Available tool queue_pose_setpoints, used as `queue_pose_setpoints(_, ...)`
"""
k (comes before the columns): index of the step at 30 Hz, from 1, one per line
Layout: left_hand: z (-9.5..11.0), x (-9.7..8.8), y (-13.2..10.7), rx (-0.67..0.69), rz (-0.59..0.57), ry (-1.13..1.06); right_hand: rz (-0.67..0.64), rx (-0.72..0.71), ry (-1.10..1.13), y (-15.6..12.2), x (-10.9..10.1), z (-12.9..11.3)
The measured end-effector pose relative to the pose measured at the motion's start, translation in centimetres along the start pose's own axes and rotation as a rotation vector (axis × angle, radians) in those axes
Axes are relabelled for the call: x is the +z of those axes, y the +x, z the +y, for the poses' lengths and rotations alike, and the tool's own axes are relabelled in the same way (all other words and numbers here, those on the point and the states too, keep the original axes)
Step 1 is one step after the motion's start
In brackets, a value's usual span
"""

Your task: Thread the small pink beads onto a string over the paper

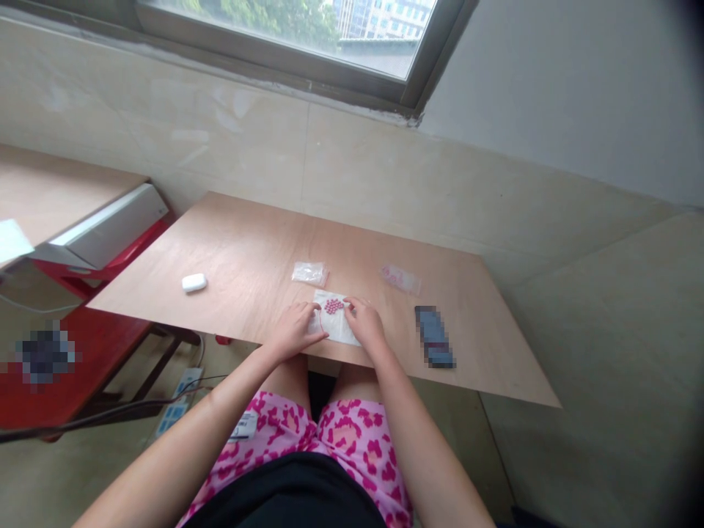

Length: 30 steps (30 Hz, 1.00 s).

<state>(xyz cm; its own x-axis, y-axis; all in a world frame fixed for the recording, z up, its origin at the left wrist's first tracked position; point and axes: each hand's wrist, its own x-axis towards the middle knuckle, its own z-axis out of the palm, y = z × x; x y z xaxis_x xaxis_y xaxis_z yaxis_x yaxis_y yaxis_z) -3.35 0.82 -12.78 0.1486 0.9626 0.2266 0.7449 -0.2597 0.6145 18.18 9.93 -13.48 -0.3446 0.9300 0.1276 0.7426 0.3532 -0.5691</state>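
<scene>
A small heap of pink beads [334, 306] lies on a white sheet or bag [344, 331] near the table's front edge. To the left of the beads, my left hand [295, 330] is curled with its thumb and index finger around a thin red cord [321, 323]. My right hand [364, 321] is at the right side of the heap, thumb and index finger drawn together in a pinch. Whatever may be between those fingertips is too small to make out.
On the wooden table [247, 242] are a clear plastic packet [309, 273], a pink-printed plastic bag [401, 279], a white case [194, 283] and a blurred phone-like object [434, 336]. A red stool [71, 367] stands at left, with cables and a power strip [180, 402] below.
</scene>
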Motion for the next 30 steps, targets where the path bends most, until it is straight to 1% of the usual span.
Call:
queue_pose_setpoints(2,0.0,0.0,0.0,-0.001,0.0,0.001,-0.02,-0.026,-0.037,-0.1,0.2,0.2)
queue_pose_setpoints(4,-0.1,0.1,0.1,0.002,0.002,0.001,-0.01,-0.007,-0.057,-0.4,0.4,0.4)
queue_pose_setpoints(7,-0.2,0.2,0.1,0.007,0.007,-0.007,-0.003,-0.002,-0.054,-0.7,0.5,0.7)
queue_pose_setpoints(11,-0.4,0.4,0.0,0.007,0.008,-0.027,-0.03,-0.03,-0.04,-0.6,0.6,0.8)
queue_pose_setpoints(17,-0.4,0.3,0.0,0.011,0.006,-0.01,0.013,0.0,-0.039,-0.4,0.1,1.1)
queue_pose_setpoints(19,-0.4,0.3,0.0,0.008,0.008,-0.006,0.05,0.038,0.035,-0.6,-0.1,0.9)
queue_pose_setpoints(22,-0.4,0.5,-0.1,0.013,0.011,-0.014,0.095,0.129,0.257,-1.2,0.0,-0.6)
queue_pose_setpoints(24,-0.4,0.6,-0.1,0.016,0.017,-0.036,0.03,0.119,0.402,-1.6,0.3,-2.2)
queue_pose_setpoints(26,-0.4,0.6,-0.1,0.004,0.021,-0.079,-0.064,0.065,0.494,-1.9,0.5,-3.5)
queue_pose_setpoints(27,-0.4,0.5,0.0,-0.016,0.024,-0.113,-0.087,0.046,0.522,-2.0,0.5,-3.9)
queue_pose_setpoints(28,-0.3,0.4,0.1,-0.047,0.028,-0.16,-0.084,0.043,0.541,-1.9,0.5,-4.1)
queue_pose_setpoints(30,-0.1,-0.1,0.3,-0.139,0.033,-0.311,-0.024,0.071,0.536,-1.7,0.3,-3.8)
